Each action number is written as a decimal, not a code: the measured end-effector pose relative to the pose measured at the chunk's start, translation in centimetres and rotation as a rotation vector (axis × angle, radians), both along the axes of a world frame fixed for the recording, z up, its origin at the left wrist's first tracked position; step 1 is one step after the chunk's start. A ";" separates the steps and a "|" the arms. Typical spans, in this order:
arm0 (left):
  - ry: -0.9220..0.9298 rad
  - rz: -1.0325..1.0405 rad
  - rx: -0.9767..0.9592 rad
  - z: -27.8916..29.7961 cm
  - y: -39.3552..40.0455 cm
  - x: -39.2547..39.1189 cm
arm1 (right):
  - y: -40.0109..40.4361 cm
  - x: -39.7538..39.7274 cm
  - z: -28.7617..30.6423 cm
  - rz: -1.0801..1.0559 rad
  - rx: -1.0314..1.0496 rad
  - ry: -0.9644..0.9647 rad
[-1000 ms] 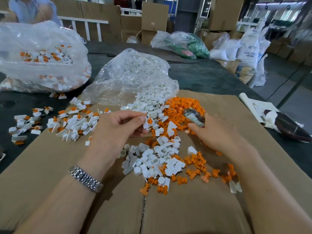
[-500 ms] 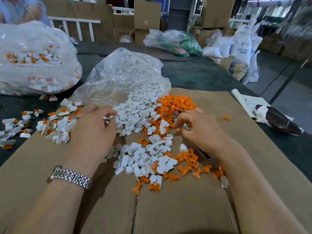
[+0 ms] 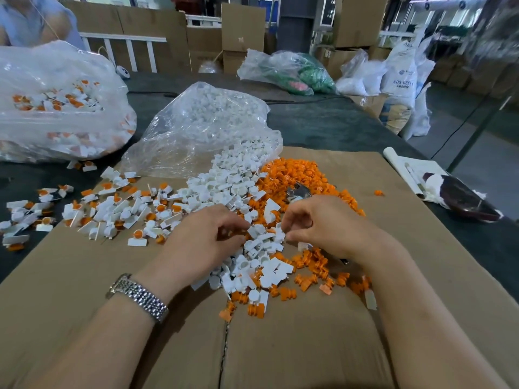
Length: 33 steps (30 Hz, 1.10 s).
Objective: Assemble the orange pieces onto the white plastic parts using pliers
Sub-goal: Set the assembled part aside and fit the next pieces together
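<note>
Loose white plastic parts (image 3: 264, 265) lie heaped at the middle of the cardboard, with an orange pieces pile (image 3: 292, 175) behind them and more orange pieces (image 3: 309, 279) at the near right. My left hand (image 3: 202, 245) digs into the white heap, and its thumb and curled fingers pinch a white part. My right hand (image 3: 325, 226) grips the pliers (image 3: 299, 190). Their metal jaws stick out past my knuckles and a handle tip shows under my wrist. The thumb and forefinger of that hand also touch the white heap.
Assembled white-and-orange pieces (image 3: 112, 209) are spread at the left. A clear bag of white parts (image 3: 202, 127) lies behind the heap, and a bag of assembled pieces (image 3: 56, 108) sits far left. Paper and a dark object (image 3: 460, 197) lie at the cardboard's (image 3: 280, 346) right edge.
My left hand went left to the assembled pieces, then came back right into the white heap. My right hand, with the pliers, drew nearer from the orange pile to the heap.
</note>
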<state>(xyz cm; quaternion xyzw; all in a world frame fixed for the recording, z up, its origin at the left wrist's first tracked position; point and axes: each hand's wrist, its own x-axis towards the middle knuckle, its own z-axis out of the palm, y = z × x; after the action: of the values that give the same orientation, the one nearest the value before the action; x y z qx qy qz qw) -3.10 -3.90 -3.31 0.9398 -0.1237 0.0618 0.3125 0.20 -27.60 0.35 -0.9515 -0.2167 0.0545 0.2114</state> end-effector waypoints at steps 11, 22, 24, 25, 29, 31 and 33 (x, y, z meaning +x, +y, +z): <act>-0.005 -0.014 -0.019 -0.2 -0.9 0.3 | 1.5 -0.1 -0.9 0.027 -0.108 -0.109; 0.006 -0.039 -0.169 0.6 -1.2 -0.3 | 1.4 0.4 -1.2 -0.055 0.158 -0.238; -0.011 -0.044 -0.101 0.6 -1.5 -0.4 | 1.4 0.4 -1.1 -0.049 0.209 -0.240; -0.041 -0.029 -0.071 0.6 -1.6 -0.4 | 1.5 0.3 -1.1 -0.033 0.215 -0.235; -0.062 0.063 -0.202 0.8 -1.6 -0.4 | 1.4 0.2 -0.9 -0.054 0.266 -0.183; -0.039 0.100 -0.316 1.0 -1.3 -0.5 | 1.3 0.2 -0.6 -0.084 0.399 -0.149; -0.092 0.121 -0.321 1.1 -1.2 -0.5 | 1.1 0.0 -0.2 -0.093 0.584 -0.056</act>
<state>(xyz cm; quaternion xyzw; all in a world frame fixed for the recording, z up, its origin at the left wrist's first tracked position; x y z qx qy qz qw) -3.64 -5.08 -2.23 0.8797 -0.0696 0.1424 0.4483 0.24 -26.48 0.17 -0.8606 -0.1850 -0.0460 0.4723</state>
